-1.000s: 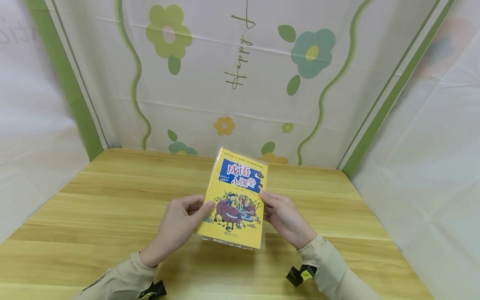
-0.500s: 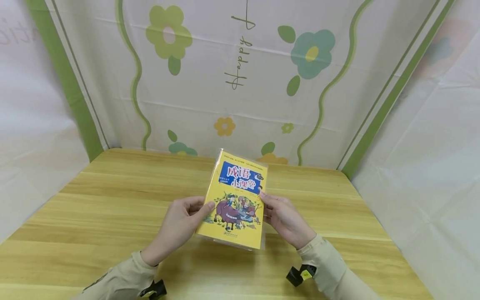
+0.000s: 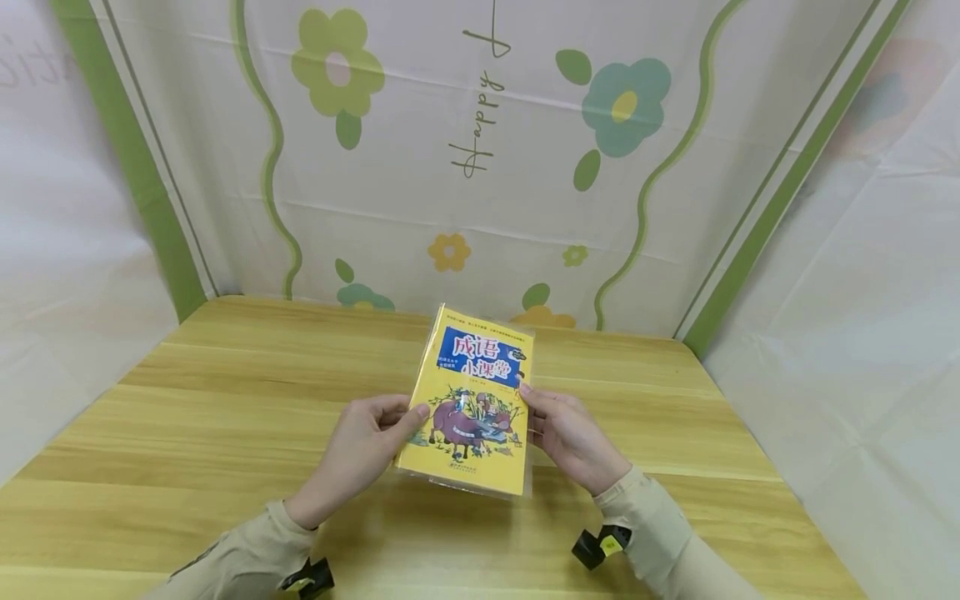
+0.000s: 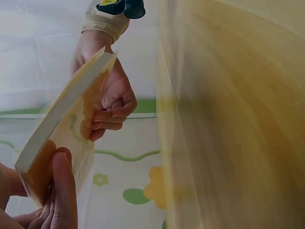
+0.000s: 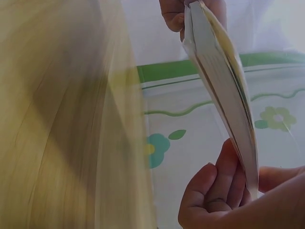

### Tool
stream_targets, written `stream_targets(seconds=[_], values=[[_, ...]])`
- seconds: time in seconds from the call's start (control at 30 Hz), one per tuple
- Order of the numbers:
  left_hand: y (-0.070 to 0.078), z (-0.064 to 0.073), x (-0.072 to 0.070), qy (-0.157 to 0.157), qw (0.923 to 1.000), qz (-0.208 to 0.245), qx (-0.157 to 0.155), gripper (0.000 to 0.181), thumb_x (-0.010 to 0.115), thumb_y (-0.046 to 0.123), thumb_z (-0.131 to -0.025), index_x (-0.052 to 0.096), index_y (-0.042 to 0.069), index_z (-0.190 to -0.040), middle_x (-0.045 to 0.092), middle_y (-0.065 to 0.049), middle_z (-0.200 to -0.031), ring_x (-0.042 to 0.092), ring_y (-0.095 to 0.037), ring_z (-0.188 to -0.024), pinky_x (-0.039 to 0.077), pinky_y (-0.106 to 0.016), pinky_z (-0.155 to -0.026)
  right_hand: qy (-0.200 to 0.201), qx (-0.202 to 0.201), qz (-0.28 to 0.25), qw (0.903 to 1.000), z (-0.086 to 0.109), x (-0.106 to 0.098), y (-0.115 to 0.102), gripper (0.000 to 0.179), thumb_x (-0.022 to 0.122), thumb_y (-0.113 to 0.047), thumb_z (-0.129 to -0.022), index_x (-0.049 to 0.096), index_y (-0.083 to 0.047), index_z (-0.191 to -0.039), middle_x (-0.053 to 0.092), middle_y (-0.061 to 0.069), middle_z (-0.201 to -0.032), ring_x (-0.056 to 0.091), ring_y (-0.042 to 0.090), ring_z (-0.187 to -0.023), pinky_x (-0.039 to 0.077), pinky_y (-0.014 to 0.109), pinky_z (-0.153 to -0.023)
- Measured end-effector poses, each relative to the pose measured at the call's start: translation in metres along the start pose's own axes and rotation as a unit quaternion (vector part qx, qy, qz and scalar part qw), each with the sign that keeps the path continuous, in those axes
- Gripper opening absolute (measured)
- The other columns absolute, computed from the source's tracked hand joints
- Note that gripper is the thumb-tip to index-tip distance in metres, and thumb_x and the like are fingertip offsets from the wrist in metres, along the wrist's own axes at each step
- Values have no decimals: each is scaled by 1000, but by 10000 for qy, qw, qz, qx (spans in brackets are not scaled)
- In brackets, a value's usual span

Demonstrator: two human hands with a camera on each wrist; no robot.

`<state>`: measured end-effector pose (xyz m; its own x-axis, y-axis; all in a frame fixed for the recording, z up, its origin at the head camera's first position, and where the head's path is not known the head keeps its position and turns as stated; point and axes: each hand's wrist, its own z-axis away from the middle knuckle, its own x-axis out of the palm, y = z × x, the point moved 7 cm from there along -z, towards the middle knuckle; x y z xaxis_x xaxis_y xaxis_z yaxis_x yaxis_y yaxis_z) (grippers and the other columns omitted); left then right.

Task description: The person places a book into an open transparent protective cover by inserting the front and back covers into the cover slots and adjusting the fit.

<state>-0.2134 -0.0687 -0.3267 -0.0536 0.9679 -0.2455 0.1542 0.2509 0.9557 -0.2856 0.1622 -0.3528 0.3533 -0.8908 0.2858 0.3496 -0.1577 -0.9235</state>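
A yellow paperback book in a clear plastic cover is held above the table, its front cover facing up toward the head camera. The cover has a blue title panel and a drawing of figures on a purple ox. My left hand grips the book's left edge, thumb on the front and fingers behind. On the opposite edge, my right hand pinches it the same way. In the left wrist view the book shows its page block from below; in the right wrist view the book's pages are slightly parted.
A wooden table lies beneath the book and hands. Behind it hangs a white curtain printed with flowers, and similar cloth stands at both sides. Black devices are strapped to both wrists.
The top edge of the book has dropped slightly toward me, so it is tilted a little differently. Both hands keep their hold and have barely moved.
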Motion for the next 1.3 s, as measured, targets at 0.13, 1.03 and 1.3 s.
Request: stream_targets(seconds=[0.13, 1.03, 1.3], values=[[-5, -2, 0, -34, 9999, -103, -121, 24, 68, 29, -95, 75, 6, -99, 71, -3, -75, 55, -16, -52, 37, -21, -41, -46, -8, 71, 10000, -2, -1, 0, 44, 52, -25, -104, 52, 5, -135, 66, 13, -117, 59, 24, -101, 44, 36, -91], [-31, -7, 4, -178, 9925, 552, -1075, 32, 51, 20, -104, 62, -6, -119, 65, -12, -73, 60, -20, -59, 55, -36, -49, -198, 112, 647, 9976, -7, -5, 9, 40, 55, -20, -102, 57, 11, -128, 67, 17, -113, 61, 23, -96, 47, 32, -83], [-37, -9, 4, -261, 9932, 176, -1119, 28, 50, 18, -104, 64, -5, -113, 63, -9, -67, 57, -18, -57, 52, -36, -50, -290, 248, 721, 9967, -9, -7, 14, 42, 56, -19, -101, 54, 11, -131, 67, 19, -113, 65, 25, -96, 53, 37, -84]])
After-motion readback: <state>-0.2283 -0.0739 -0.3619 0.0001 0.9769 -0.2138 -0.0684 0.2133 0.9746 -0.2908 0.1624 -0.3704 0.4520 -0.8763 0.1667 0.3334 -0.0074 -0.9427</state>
